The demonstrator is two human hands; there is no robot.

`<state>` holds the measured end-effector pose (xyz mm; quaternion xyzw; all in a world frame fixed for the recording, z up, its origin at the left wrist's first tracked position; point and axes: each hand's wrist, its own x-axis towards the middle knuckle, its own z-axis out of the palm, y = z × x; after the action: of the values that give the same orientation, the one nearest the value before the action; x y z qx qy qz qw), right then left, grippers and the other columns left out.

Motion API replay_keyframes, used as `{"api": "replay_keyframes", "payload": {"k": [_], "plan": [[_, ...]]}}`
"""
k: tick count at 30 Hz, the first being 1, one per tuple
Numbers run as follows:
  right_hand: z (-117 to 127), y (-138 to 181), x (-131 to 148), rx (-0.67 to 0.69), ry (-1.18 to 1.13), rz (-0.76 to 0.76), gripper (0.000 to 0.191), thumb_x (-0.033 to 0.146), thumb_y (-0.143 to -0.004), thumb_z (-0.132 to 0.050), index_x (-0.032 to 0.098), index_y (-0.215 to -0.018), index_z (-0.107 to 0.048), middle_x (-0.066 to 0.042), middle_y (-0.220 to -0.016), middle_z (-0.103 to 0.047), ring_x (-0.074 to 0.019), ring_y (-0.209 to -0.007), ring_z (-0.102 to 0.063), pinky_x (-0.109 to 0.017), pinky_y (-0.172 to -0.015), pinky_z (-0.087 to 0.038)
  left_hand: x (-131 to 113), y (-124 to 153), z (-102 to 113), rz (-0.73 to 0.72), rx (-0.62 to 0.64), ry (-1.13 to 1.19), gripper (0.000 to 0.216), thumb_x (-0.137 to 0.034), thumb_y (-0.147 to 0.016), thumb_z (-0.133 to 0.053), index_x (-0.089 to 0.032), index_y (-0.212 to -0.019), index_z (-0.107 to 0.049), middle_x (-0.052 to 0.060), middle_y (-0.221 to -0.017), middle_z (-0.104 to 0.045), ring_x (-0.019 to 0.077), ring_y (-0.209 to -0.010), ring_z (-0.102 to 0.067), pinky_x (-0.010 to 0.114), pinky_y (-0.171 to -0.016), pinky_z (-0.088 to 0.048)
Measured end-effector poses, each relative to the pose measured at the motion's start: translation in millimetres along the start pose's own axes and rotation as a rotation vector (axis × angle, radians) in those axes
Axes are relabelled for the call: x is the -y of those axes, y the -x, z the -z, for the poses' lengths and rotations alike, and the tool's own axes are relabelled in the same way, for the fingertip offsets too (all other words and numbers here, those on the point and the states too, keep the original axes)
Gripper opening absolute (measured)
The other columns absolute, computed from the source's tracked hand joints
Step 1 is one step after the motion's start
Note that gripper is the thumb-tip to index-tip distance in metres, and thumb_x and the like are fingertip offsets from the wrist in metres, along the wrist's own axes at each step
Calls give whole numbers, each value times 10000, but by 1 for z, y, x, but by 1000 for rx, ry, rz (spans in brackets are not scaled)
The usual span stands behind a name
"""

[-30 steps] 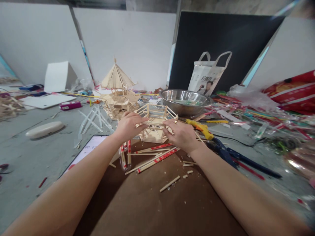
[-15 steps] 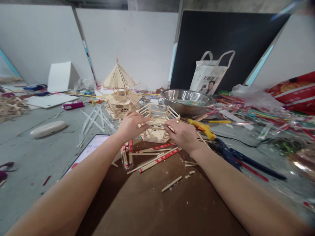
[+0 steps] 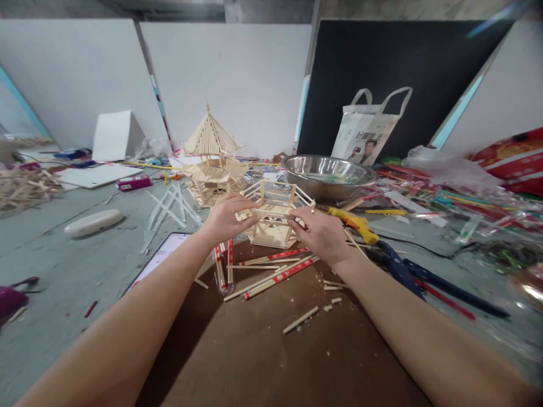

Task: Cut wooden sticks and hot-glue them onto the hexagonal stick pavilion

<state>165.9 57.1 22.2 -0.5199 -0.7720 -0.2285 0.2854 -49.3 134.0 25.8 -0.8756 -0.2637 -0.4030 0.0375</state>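
Observation:
A small open frame built of wooden sticks (image 3: 274,206) stands at the far edge of a brown board (image 3: 263,345). My left hand (image 3: 227,216) grips its left side with fingers curled round a rail. My right hand (image 3: 320,233), a ring on one finger, pinches the front rail on the right side. Both hands hold a thin stick (image 3: 271,214) level across the frame's front. Behind the frame stands a finished stick pagoda (image 3: 211,155).
Red-wrapped chopsticks (image 3: 271,274) and stick offcuts (image 3: 300,319) lie on the board. A yellow glue gun (image 3: 354,221) and a steel bowl (image 3: 328,172) are to the right, a phone (image 3: 163,257) and white sticks (image 3: 167,206) to the left. Plastic wrappers litter the right side.
Both hands stay on the stick frame with only slight finger shifts. The view has drifted a little to the left.

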Motion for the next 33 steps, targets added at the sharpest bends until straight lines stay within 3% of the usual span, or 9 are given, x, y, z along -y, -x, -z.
{"api": "replay_keyframes", "payload": {"k": [20,27,33], "plan": [[1,0,1,36,-45,-27,226,291,-792,-386,213,-920,-556,5,-918,-623,-132,-789,-568,-218,-615,-386,3,1,-4,-15,15,-53,273,-363,-674,-529,-217,-884,-627,39,-825,-649,180,-845,-523,359,-778,-377],[2,1,-2,-14,-113,-87,332,298,-751,-426,193,-1059,-496,-27,-1006,-591,-153,-817,-566,-243,-642,-427,-4,0,3,46,51,-12,374,-377,-673,-517,-183,-989,-569,58,-918,-620,190,-881,-516,353,-804,-363],[5,0,-10,-12,-217,-87,330,170,-714,-413,183,-1027,-516,-38,-1038,-561,-146,-939,-512,-255,-785,-411,-12,-2,5,34,70,-17,371,-366,-692,-497,-177,-1007,-546,65,-953,-597,192,-900,-502,346,-802,-354]]}}
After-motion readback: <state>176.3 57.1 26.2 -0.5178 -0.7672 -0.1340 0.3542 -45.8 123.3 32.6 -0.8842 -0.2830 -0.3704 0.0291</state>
